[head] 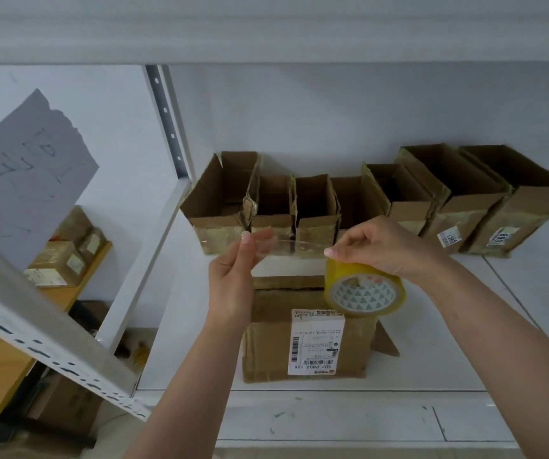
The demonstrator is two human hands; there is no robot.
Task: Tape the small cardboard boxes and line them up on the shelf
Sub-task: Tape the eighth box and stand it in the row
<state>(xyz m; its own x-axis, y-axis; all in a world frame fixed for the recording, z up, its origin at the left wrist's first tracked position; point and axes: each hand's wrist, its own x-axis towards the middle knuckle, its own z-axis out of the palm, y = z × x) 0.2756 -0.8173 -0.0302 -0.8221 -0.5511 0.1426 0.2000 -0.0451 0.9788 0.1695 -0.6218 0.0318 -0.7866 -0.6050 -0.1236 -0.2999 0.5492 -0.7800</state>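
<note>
A small cardboard box with a white shipping label lies on the white shelf in front of me. Above it my right hand grips a yellowish roll of clear tape. My left hand pinches the free end of the tape strip, which is stretched between both hands over the box. A row of several open cardboard boxes stands along the back wall of the shelf.
A white metal shelf upright rises at the left. Beyond it, taped parcels sit on a wooden surface, and a grey paper with scribbles hangs at the left. A slotted metal beam crosses the lower left.
</note>
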